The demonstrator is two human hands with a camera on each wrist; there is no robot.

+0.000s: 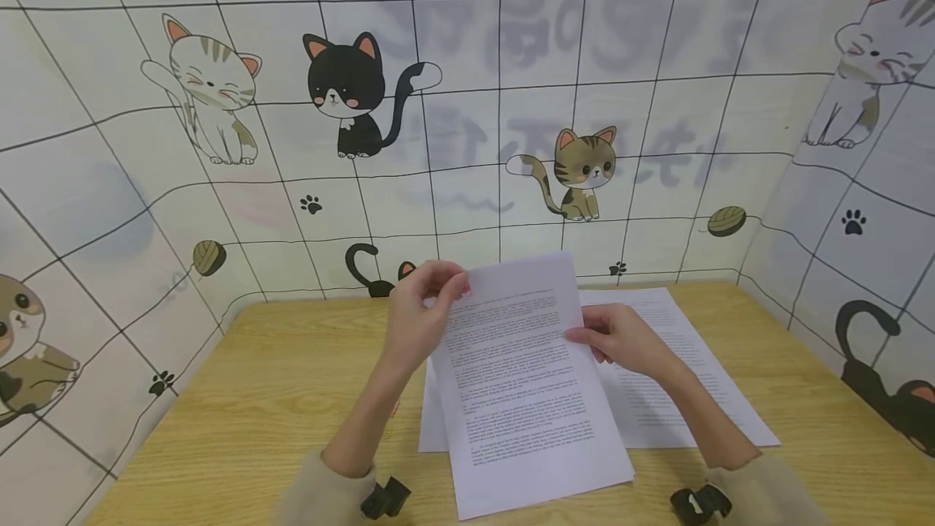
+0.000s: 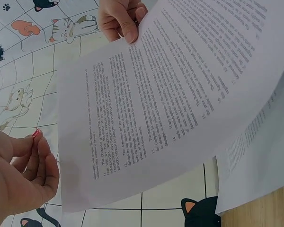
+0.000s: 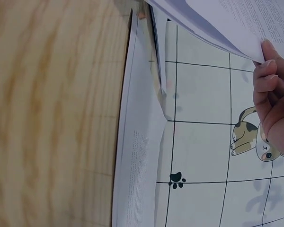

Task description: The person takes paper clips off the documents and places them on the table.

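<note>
My right hand (image 1: 621,339) grips the right edge of printed sheets (image 1: 519,396), thumb on the front, holding them up at a tilt. The right wrist view shows several layers in the held sheets (image 3: 213,38). Between thumb and forefinger, my left hand (image 1: 424,311) pinches a small pinkish-red paper clip (image 2: 36,133). That hand is at the top left corner of the sheets in the head view. In the left wrist view a gap shows between the clip and the paper's edge.
More printed sheets (image 1: 679,372) lie on the wooden table (image 1: 292,372), behind the raised ones and to their right. Small orange and yellow bits (image 1: 395,409) show beside my left forearm. A cat-patterned wall covering (image 1: 467,128) stands at the back and sides.
</note>
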